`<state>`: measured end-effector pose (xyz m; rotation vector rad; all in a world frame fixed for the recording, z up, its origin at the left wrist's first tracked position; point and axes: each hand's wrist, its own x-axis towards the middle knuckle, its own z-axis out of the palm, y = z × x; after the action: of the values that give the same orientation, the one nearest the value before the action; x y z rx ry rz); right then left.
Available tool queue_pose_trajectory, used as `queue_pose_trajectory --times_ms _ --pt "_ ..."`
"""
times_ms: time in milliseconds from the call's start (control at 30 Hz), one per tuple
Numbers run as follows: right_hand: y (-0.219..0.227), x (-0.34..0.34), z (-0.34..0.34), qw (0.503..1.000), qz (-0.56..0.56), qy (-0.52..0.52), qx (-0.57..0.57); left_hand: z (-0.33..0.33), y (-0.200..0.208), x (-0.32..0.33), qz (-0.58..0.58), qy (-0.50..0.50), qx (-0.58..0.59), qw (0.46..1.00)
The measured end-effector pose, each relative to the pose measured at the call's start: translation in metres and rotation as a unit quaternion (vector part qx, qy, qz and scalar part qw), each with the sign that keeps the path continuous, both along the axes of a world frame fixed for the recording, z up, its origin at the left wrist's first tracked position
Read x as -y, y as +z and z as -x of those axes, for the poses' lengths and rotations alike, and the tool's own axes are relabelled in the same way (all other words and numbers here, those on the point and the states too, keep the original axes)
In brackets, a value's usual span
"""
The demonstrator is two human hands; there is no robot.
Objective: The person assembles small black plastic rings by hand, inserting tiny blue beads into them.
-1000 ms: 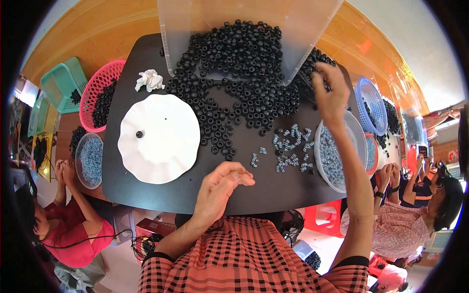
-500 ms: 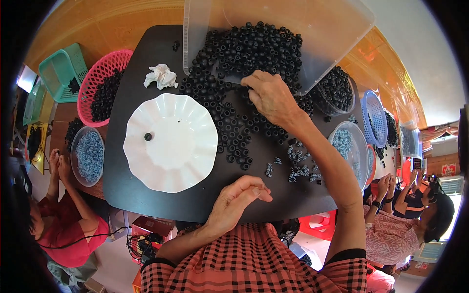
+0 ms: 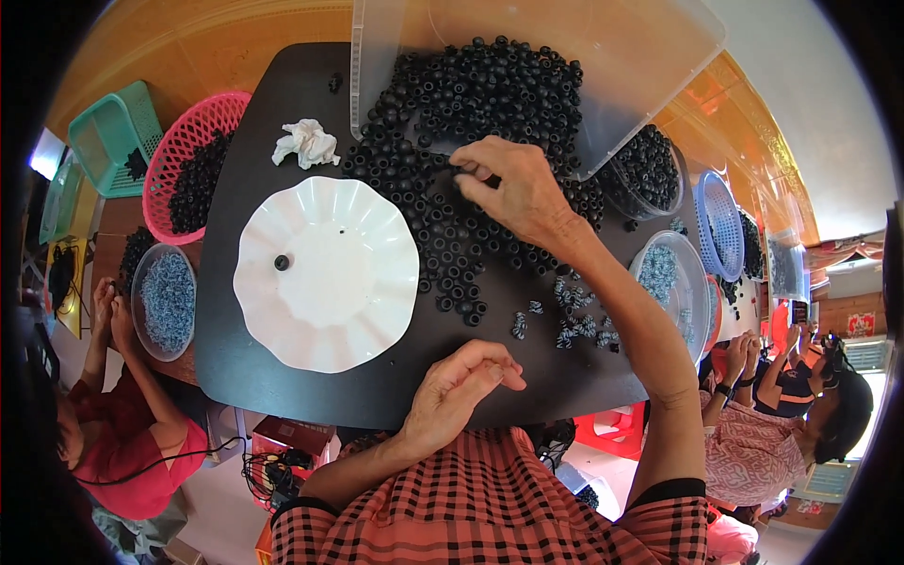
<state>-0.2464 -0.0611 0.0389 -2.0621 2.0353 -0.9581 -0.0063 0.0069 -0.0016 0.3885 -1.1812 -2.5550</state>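
Small round black bead-like pieces with holes (image 3: 452, 240) lie heaped on the dark table and spill from a clear plastic bin (image 3: 603, 104) tipped at its far side. Over this heap my right hand (image 3: 523, 193) is closed, thumb and fingertips pinching what looks like one black piece. Near the table's front edge rests my left hand (image 3: 461, 391), its fingers curled in; whatever they hold is hidden. To its left, a white scalloped plate (image 3: 325, 320) carries a single black piece (image 3: 282, 263) and a tiny dark speck. Several small black-and-pale striped pieces (image 3: 576, 327) are scattered right of my left hand.
A crumpled white tissue (image 3: 306, 143) lies behind the plate. Tubs of black pieces (image 3: 648, 169) and pale blue pieces (image 3: 664, 273) stand on the right. A pink basket (image 3: 160, 160) and another blue-filled tub (image 3: 168, 301) are left. Other people sit on both sides.
My right hand has shifted slightly left and its fingertips have dipped to the black heap's edge, with the thumb lower. My left hand stays in place.
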Motion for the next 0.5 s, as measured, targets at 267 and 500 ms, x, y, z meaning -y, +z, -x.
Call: queue_pose_trajectory --times_ms 267,500 --pt "0.0 -0.011 -0.01 0.998 0.015 0.009 -0.066 0.001 0.0 -0.003 -0.018 0.011 -0.005 1.0" --pt "0.015 -0.077 -0.048 0.979 0.028 0.002 0.201 0.005 0.006 0.003 -0.079 0.056 -0.032 0.995"
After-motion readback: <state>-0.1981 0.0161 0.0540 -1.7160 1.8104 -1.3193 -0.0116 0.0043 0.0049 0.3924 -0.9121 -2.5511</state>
